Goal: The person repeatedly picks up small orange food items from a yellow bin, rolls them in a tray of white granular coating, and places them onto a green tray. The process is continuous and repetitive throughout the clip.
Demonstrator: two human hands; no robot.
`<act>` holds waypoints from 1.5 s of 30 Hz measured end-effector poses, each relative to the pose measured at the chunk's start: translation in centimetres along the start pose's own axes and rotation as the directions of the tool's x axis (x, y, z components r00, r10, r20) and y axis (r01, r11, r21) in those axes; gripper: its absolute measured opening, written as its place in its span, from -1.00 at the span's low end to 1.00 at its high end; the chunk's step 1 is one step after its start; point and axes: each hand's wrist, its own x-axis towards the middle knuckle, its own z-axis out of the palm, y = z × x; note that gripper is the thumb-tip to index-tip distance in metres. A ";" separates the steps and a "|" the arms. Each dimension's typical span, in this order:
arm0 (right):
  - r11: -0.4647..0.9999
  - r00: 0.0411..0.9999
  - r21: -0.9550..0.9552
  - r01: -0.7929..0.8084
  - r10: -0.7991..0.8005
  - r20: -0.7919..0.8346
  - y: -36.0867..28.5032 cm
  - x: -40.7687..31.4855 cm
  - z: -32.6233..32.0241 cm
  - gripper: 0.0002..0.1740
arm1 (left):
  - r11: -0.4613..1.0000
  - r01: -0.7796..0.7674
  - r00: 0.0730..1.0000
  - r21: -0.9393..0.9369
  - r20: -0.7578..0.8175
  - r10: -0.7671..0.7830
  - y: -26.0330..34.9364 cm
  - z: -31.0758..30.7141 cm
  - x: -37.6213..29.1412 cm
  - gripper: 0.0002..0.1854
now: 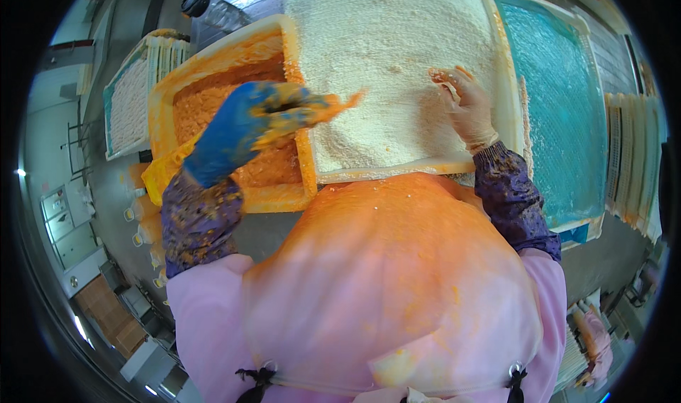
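Note:
My left hand [266, 115], in a blue glove smeared with orange paste, is closed on a battered strip of food [340, 106] that sticks out to the right over the crumbs. Beneath and behind it stands a tub [308, 163] of wet orange batter [199, 102]. My right hand [463, 102], in a thin pale glove with crumbs on the fingertips, is held with curled fingers over a large tray [393, 173] of pale breadcrumbs [383, 46]. Its fingers are apart and nothing shows between them.
A teal-lined tray [553, 110] lies on the right, beside stacked trays [633, 158]. Further left stands a tray of white pieces [127, 102]. A clear bottle [226, 13] with a black cap lies behind the tub. A person [596, 339] in pink is at the lower right.

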 end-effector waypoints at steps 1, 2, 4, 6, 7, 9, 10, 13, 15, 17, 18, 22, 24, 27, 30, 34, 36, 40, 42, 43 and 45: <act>0.999 0.999 -0.032 0.032 -0.032 0.002 0.2 0.0 -0.1 -0.68 | 0.997 0.002 1.000 0.080 0.030 -0.004 -0.3 1.4 2.3 -0.65; 0.998 0.999 -0.028 0.047 -0.047 0.004 0.3 -0.1 -0.3 -0.68 | 0.989 -0.077 0.994 0.123 0.081 0.067 -1.0 2.9 4.7 -0.67; 0.997 0.997 -0.054 0.048 -0.051 -0.055 0.5 -0.3 -0.5 -0.68 | 0.897 -0.082 0.996 0.435 0.017 0.083 -3.1 5.8 8.7 -0.70; 0.998 0.995 -0.036 0.046 -0.048 -0.082 0.4 -0.5 -0.6 -0.67 | 0.749 -0.095 0.987 0.656 -0.038 0.158 -5.5 7.2 10.5 -0.73; 1.000 0.998 -0.002 -0.019 0.019 -0.065 0.4 -0.5 -0.6 -0.67 | 0.666 -0.099 0.975 0.739 -0.060 0.212 -6.6 7.2 10.9 -0.74; 0.990 0.993 0.084 -0.109 0.113 -0.045 0.3 -0.4 -0.5 -0.67 | 0.635 -0.093 0.961 0.767 -0.098 0.259 -8.1 6.7 11.1 -0.73; 0.993 0.994 0.049 -0.103 0.105 -0.037 0.2 -0.3 -0.5 -0.68 | 0.692 -0.091 0.960 0.716 -0.120 0.251 -8.5 6.1 10.9 -0.72; 0.997 0.999 -0.068 -0.041 0.039 -0.022 -0.1 0.1 -0.6 -0.69 | 0.731 -0.103 0.942 0.674 -0.170 0.289 -8.9 4.8 9.9 -0.69; 0.986 1.000 -0.169 -0.008 0.008 0.003 -0.7 0.3 -0.6 -0.69 | 0.626 -0.120 0.921 0.771 -0.148 0.360 -8.5 4.0 9.0 -0.71; 0.989 0.995 -0.143 0.032 -0.018 0.096 -1.7 0.5 -0.3 -0.70 | 0.683 -0.044 0.935 0.729 -0.211 0.286 -8.3 3.5 8.3 -0.73; 0.991 0.990 -0.132 0.024 -0.005 0.141 -2.4 0.6 0.1 -0.70 | 0.711 -0.053 0.925 0.701 -0.233 0.299 -8.2 3.2 8.1 -0.74; 0.987 0.957 0.028 0.158 -0.160 0.241 -4.9 1.7 3.0 -0.71 | 0.843 -0.010 0.947 0.538 -0.265 0.180 -7.7 1.7 7.5 -0.76; 0.988 0.964 -0.003 0.154 -0.150 0.220 -5.2 2.1 4.0 -0.71 | 0.869 0.025 0.948 0.494 -0.286 0.136 -6.7 0.7 7.1 -0.73; 0.997 0.985 0.026 0.069 -0.072 0.155 -4.5 2.0 4.0 -0.73 | 0.986 0.019 0.978 0.165 -0.209 0.016 -4.0 0.0 6.1 -0.72; 0.991 0.998 0.119 -0.059 0.055 0.032 -2.8 1.3 2.5 -0.75 | 0.998 -0.057 0.997 0.035 -0.048 0.059 -0.5 1.0 5.6 -0.69; 0.973 0.973 0.167 -0.161 0.184 -0.138 -0.4 0.2 -0.4 -0.73 | 0.995 -0.080 0.974 -0.051 0.206 0.089 2.9 2.5 6.0 -0.67; 0.964 0.956 0.136 -0.228 0.248 -0.155 0.5 -0.4 -1.4 -0.74 | 0.982 -0.120 0.947 -0.147 0.281 0.158 2.9 3.2 6.8 -0.65; 0.986 0.953 0.039 -0.162 0.167 -0.253 1.4 -1.0 -1.7 -0.76 | 0.917 -0.170 0.973 0.360 0.209 0.098 -1.4 5.9 11.3 -0.71; 0.993 0.964 -0.026 -0.115 0.106 -0.243 1.5 -0.9 -1.3 -0.78 | 0.698 -0.174 0.985 0.695 0.118 0.129 -4.7 7.3 12.9 -0.75; 0.992 0.971 -0.019 -0.121 0.115 -0.208 1.5 -0.7 -1.2 -0.78 | 0.583 -0.176 0.980 0.793 0.085 0.179 -6.2 7.8 13.4 -0.76; 0.988 0.975 0.042 -0.147 0.152 -0.163 1.5 -0.5 -1.2 -0.79 | 0.442 -0.189 0.948 0.877 0.046 0.314 -8.8 8.2 14.0 -0.76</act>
